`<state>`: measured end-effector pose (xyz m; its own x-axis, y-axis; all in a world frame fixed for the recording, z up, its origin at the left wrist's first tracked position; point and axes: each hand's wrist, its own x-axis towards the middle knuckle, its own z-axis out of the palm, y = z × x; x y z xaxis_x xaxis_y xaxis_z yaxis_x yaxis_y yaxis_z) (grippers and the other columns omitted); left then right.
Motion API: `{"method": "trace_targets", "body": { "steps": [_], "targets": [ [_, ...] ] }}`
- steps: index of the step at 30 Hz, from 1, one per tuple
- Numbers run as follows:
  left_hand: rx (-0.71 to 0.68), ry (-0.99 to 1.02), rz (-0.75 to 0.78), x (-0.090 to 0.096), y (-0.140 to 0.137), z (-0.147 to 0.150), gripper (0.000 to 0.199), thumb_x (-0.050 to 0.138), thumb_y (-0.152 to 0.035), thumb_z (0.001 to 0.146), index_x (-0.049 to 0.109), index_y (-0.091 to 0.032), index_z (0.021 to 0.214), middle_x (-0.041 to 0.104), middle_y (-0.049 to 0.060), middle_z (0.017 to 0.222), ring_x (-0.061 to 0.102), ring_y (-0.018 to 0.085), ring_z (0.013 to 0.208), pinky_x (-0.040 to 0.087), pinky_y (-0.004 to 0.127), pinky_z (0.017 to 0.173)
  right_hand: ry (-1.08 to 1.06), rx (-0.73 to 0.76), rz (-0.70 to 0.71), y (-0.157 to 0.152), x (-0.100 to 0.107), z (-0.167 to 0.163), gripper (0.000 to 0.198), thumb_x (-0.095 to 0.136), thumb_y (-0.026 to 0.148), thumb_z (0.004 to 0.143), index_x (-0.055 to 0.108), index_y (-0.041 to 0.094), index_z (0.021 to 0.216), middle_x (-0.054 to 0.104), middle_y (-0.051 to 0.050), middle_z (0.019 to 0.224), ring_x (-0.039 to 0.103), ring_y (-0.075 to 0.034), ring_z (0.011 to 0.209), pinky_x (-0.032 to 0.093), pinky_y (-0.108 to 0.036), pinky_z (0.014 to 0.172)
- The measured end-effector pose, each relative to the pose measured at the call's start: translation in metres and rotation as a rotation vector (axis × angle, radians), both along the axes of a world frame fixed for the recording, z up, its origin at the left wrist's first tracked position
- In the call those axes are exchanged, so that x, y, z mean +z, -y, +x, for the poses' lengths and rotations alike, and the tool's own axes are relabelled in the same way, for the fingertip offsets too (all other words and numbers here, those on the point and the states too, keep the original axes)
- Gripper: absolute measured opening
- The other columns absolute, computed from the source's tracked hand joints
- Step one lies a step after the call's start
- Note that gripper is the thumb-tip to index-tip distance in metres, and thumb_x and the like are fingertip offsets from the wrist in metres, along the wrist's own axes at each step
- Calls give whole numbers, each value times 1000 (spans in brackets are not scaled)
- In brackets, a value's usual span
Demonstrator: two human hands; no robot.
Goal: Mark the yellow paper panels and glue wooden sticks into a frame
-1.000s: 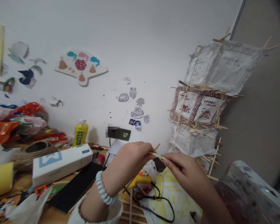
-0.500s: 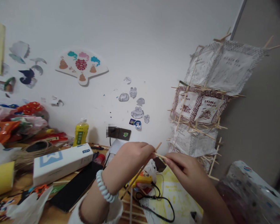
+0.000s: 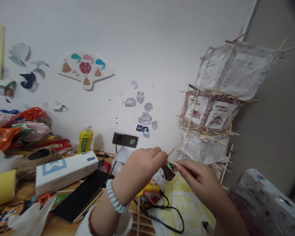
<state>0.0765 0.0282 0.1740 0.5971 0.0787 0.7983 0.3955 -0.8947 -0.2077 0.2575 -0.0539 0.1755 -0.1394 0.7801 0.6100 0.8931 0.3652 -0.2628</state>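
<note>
My left hand (image 3: 144,168), wearing a beaded bracelet, is closed around thin wooden sticks at the middle of the view. One stick's tip (image 3: 171,151) pokes up past its fingers. A second stick (image 3: 172,162) spans the short gap to my right hand (image 3: 199,178), which pinches its other end between thumb and fingers. The two sticks appear to cross at my left fingertips, though the fingers hide the crossing. Beneath the hands lie a yellow tool (image 3: 151,190) with a black cord (image 3: 179,213) and a yellow-printed sheet (image 3: 184,196).
A tiered stick-and-paper lantern (image 3: 211,111) stands at right against the wall. On the cluttered table are a white box (image 3: 66,172), a black slab (image 3: 81,196), a yellow bottle (image 3: 85,139), tape (image 3: 5,187) and twine (image 3: 29,167). A clear plastic package (image 3: 263,203) sits at lower right.
Both hands have shifted slightly right, still gripping the sticks. The long stick's lower part, visible below my left hand before, is now mostly hidden behind the hand and forearm.
</note>
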Motion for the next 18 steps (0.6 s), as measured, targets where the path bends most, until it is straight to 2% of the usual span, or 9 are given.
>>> {"method": "trace_targets", "body": {
  "steps": [5,7,9,14,18],
  "targets": [
    [-229,165,-269,-4,-6,8,9,52,-18,88,59,-14,93,64,4,82,59,14,71,45,25,62,18,-59,103,1,-1,2,28,44,35,92,68,22,88,71,-4,84,65,-18,79,46,-26,69],
    [-319,271,-439,-5,-10,10,21,57,-19,85,57,-16,105,65,4,88,60,13,73,48,26,67,25,-69,141,1,-1,1,28,43,34,92,69,23,90,71,-4,84,65,-18,78,46,-26,69],
    [-368,375,-618,-6,-13,11,32,62,-22,82,55,-17,113,66,4,86,60,12,68,50,26,65,30,-67,168,-1,-1,-1,28,42,33,92,69,23,92,71,-3,82,64,-17,77,46,-25,67],
    [-520,381,-1004,-1,-13,12,12,60,-25,80,63,-14,82,62,0,65,56,9,54,46,21,51,25,-87,212,-6,-1,-4,28,44,33,92,69,22,86,71,-3,78,64,-16,72,45,-23,63],
    [-619,363,-1195,1,-14,12,16,58,-27,80,63,-12,81,60,-2,63,51,6,48,42,19,48,-24,-109,269,-9,-3,-5,27,46,32,91,70,22,85,72,-4,83,65,-17,74,45,-23,63]
  ]
}}
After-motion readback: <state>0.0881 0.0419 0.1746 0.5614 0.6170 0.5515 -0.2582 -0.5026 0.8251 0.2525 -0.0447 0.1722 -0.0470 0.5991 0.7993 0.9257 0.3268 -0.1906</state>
